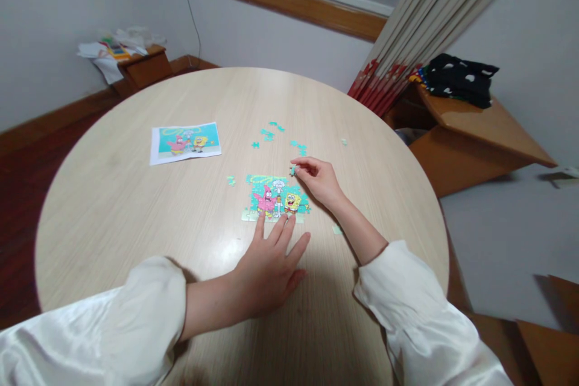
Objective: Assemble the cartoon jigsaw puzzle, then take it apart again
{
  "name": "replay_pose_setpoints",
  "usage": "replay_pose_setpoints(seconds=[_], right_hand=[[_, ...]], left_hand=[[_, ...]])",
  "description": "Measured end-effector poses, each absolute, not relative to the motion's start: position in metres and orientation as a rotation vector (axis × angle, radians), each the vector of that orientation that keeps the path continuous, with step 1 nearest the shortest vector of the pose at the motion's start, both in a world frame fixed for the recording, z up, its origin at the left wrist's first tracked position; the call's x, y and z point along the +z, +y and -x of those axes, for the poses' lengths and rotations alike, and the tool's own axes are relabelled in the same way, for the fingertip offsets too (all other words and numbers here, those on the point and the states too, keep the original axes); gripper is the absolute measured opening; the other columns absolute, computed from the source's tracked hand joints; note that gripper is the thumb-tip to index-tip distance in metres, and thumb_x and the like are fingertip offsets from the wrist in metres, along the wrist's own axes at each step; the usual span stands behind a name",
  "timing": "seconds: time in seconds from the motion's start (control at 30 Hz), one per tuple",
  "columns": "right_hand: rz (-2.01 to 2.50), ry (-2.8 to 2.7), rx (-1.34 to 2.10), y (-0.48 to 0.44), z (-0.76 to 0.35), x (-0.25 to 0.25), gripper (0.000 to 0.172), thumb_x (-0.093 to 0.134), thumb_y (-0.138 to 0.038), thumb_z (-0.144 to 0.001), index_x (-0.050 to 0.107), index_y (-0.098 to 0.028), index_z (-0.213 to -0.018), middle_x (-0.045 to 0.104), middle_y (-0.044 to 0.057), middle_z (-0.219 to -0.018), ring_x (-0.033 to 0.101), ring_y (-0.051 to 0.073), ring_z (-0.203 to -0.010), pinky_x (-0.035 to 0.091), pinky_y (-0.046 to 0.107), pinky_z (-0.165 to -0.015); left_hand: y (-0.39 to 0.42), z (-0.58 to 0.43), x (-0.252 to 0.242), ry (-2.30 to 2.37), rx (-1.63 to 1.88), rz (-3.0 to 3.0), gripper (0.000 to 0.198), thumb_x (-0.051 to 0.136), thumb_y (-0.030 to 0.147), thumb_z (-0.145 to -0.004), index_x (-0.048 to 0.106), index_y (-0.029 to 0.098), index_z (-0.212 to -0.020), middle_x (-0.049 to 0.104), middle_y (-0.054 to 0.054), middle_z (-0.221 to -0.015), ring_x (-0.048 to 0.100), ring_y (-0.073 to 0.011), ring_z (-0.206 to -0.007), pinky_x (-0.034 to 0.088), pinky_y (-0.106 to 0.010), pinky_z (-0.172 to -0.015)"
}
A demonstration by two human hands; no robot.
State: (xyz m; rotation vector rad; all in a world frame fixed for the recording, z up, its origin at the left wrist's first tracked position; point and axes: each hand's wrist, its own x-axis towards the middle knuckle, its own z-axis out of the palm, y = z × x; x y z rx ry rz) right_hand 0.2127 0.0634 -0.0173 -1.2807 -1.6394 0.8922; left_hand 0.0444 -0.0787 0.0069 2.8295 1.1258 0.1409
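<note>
A partly joined jigsaw puzzle point(271, 196) with a pink starfish, a pale figure and a yellow sponge character lies flat on the round table point(113, 193). My left hand point(271, 262) rests with spread fingers at its lower edge, the fingertips touching it. Pinched between thumb and fingers of my right hand point(319, 180) is a small teal puzzle piece point(293, 170), just off the puzzle's upper right corner. Several loose teal pieces point(268, 135) are scattered beyond the puzzle. A pale green piece point(337, 230) lies near my right forearm, and another loose piece point(231, 180) sits left of the puzzle.
A printed reference picture point(185, 143) lies on the table's left side. One pale piece point(344, 142) is off to the right. Beyond the table stand a wooden cabinet point(479, 139) with dark cloth point(464, 80), a curtain point(434, 18) and a small stand point(147, 66) with papers.
</note>
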Motion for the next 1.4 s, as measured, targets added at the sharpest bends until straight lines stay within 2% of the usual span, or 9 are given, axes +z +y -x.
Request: replay_pose_setpoints(seconds=[0.33, 0.7, 1.4], right_hand=[[1.208, -1.570, 1.072, 0.061, -0.213, -0.014, 0.030, 0.070, -0.039, -0.069, 0.070, -0.015, -0.087, 0.069, 0.005, -0.077, 0.065, 0.016, -0.074, 0.052, 0.031, -0.072], [1.187, -1.544, 1.071, 0.062, -0.212, -0.016, 0.026, 0.072, -0.039, -0.068, 0.072, -0.015, -0.080, 0.071, 0.004, -0.073, 0.065, 0.015, -0.068, 0.052, 0.030, -0.066], [1.214, -1.647, 1.019, 0.062, -0.214, -0.017, 0.022, 0.064, -0.034, -0.076, 0.075, -0.018, -0.086, 0.075, 0.007, -0.090, 0.068, 0.018, -0.082, 0.052, 0.034, -0.077]], left_hand=[[-0.079, -0.044, 0.007, 1.123, 0.143, -2.822, 0.053, 0.042, 0.045, -0.094, 0.044, 0.015, -0.138, 0.040, -0.026, -0.143, 0.036, -0.0400, -0.134, 0.028, -0.068, -0.101], [-0.078, -0.045, 0.007, 1.117, 0.129, -2.815, 0.053, 0.040, 0.045, -0.094, 0.044, 0.014, -0.137, 0.039, -0.027, -0.143, 0.035, -0.0412, -0.134, 0.026, -0.069, -0.101], [-0.078, -0.043, -0.002, 1.099, 0.311, -2.893, 0.051, 0.045, 0.045, -0.092, 0.048, 0.014, -0.132, 0.048, -0.024, -0.137, 0.039, -0.0390, -0.132, 0.024, -0.064, -0.105]])
